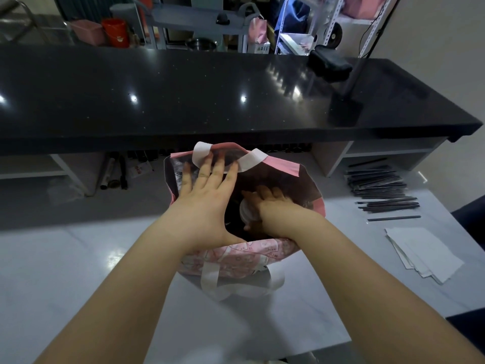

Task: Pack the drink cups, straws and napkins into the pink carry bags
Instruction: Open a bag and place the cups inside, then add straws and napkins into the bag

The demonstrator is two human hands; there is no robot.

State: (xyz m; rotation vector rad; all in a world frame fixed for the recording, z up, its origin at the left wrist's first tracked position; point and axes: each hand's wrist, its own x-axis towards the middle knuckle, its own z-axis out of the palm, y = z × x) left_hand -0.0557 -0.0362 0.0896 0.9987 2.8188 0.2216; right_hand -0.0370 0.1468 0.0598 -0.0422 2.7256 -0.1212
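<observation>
**packer_a:** So where are we with this one? We've got the pink carry bag (pixel 283 166) standing on the white table (pixel 78 271) with its mouth wide open. 1 drink cup (pixel 246 210) sits down inside it, pale lid showing near the middle.

**packer_b:** Yep. Our left hand (pixel 207 200) is flat, fingers straight, pushing the far wall of the bag back right by the white handle (pixel 202 153). It's got nothing gripped, it's just a spreader. Our right hand (pixel 273 206) is down inside, on top of the cup. Honestly we can't tell if the fingers wrap round it or just rest on the lid, it's too dark in there.

**packer_a:** What's the trick for seating it well?

**packer_b:** We'd say hold the mouth spread with the left so the walls don't fold in on the cup. Then set the cup flat on the bottom, upright, nudged to 1 side in case a 2nd goes in. We'd let go only once it feels steady. It's a soft bag and a tall cup, so tipping is the risk.

**packer_a:** And the rest?

**packer_b:** The straws (pixel 378 185) are piled on the right of the table, well apart from the bag, and the napkins (pixel 420 250) are stacked nearer us on the same side. Neither is in the bag that we can see. We reckon they're next, slid in beside the cup, not on its lid.
</observation>
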